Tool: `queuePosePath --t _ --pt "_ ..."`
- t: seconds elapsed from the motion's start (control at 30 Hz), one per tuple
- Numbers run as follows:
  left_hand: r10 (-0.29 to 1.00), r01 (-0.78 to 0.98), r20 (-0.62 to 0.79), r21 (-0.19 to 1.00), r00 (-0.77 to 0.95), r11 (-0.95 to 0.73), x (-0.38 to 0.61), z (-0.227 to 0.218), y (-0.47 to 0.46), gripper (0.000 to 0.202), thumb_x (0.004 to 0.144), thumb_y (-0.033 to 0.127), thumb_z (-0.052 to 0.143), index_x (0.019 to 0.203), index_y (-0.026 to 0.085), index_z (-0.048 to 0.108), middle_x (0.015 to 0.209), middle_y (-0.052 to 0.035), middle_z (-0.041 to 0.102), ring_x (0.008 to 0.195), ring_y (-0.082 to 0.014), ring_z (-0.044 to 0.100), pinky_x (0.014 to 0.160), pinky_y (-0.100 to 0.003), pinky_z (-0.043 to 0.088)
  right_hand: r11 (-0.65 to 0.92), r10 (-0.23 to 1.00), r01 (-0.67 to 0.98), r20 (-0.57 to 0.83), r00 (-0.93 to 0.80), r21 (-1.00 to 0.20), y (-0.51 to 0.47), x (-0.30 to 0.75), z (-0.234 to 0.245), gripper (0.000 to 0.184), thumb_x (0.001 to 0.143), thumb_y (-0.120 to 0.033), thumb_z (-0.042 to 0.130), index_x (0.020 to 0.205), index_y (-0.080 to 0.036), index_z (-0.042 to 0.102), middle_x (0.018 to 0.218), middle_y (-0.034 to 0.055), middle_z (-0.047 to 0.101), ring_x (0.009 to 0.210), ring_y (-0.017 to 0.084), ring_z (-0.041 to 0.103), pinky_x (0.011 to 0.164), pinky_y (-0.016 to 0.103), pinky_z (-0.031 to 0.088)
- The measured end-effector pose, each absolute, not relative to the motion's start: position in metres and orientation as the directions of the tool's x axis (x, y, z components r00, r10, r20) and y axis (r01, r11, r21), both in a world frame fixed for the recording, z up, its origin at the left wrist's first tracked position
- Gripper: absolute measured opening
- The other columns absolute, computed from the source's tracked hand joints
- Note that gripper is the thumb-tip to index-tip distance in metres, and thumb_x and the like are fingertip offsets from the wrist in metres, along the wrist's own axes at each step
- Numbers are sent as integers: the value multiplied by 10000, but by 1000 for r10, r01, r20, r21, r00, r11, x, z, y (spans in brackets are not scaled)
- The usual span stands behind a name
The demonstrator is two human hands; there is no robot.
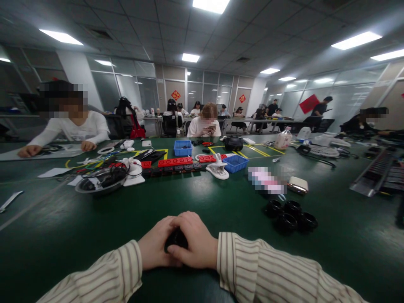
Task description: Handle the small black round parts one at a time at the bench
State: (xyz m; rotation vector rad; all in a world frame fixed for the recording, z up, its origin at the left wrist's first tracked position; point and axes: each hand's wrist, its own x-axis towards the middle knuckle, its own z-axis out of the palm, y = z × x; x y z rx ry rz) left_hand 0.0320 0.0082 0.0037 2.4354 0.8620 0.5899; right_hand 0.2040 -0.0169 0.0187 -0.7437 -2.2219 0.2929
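Note:
Both of my hands meet low in the middle of the view, closed around a dark, glossy black rounded object (177, 239). My left hand (158, 244) wraps its left side. My right hand (198, 242) arches over the top, with its thumb across the near side. Most of the object is hidden by my fingers, so its full shape cannot be made out. To the right of my hands, several glossy black cup-like round pieces (286, 222) with hollow openings stand bunched together on the green table (132, 214).
Farther back lie a metal bowl of black cables (101, 181), red power-strip-like pieces (175, 162), a white clip base (217, 168), blue bins (235, 163) and a cream-coloured case (297, 185). A wrench (11, 201) lies at left. Other people sit across the table.

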Motion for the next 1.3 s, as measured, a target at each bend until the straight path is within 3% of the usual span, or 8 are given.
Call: queuePosePath --t 0.13,0.3,0.5,0.73,0.93,1.1,1.2,1.3 --pt "691 496 254 536 677 -683 35 7 4 715 511 420 783 1114 199 470 1067 -70 516 974 -281 485 891 -446 401 741 668 536 530 -522 -405 -15 204 16 361 717 -450 605 873 -146 487 829 38 515 752 161 445 701 289 346" --pt "712 548 223 501 666 -670 39 10 1 350 589 219 682 903 164 538 914 -51 523 876 -245 500 811 -401 429 751 658 557 474 -585 -355 -13 202 15 258 716 -348 634 808 -152 494 804 24 517 753 151 452 676 266 330" --pt "697 496 186 579 693 -647 39 13 2 345 568 118 611 901 176 542 948 -34 516 916 -223 489 845 -345 420 829 560 426 534 -634 -363 -12 203 17 133 690 -212 513 809 -155 508 804 32 537 770 152 465 698 268 350" --pt "655 481 111 589 747 -649 39 17 6 236 580 120 643 798 177 573 968 -31 523 943 -218 492 875 -329 411 927 364 205 621 -694 -314 -12 203 18 192 621 -198 387 780 -164 488 739 31 547 749 158 483 714 282 366" --pt "658 460 158 595 737 -659 38 16 4 418 625 271 688 1008 199 537 1051 -51 522 991 -248 484 907 -389 407 885 465 326 578 -671 -333 -15 205 20 252 734 -336 536 906 -164 469 873 43 550 834 167 484 778 301 359" --pt "686 465 210 596 697 -655 39 16 -2 457 634 371 701 1009 190 512 1052 -69 517 970 -257 490 890 -411 420 798 602 486 523 -604 -357 -16 204 20 353 707 -440 637 843 -154 482 835 30 514 774 156 454 724 284 350" --pt "700 482 198 597 686 -641 39 14 -1 365 647 278 673 961 176 517 1009 -67 520 937 -242 495 865 -393 433 768 638 541 484 -599 -344 -15 203 19 346 703 -433 655 829 -154 493 822 23 504 767 151 444 710 277 343" --pt "721 519 182 580 668 -628 38 12 2 306 596 153 641 882 159 530 955 -57 517 899 -231 498 837 -375 439 762 644 554 472 -602 -335 -15 202 19 236 711 -311 645 819 -157 503 815 21 505 768 149 443 694 266 342"
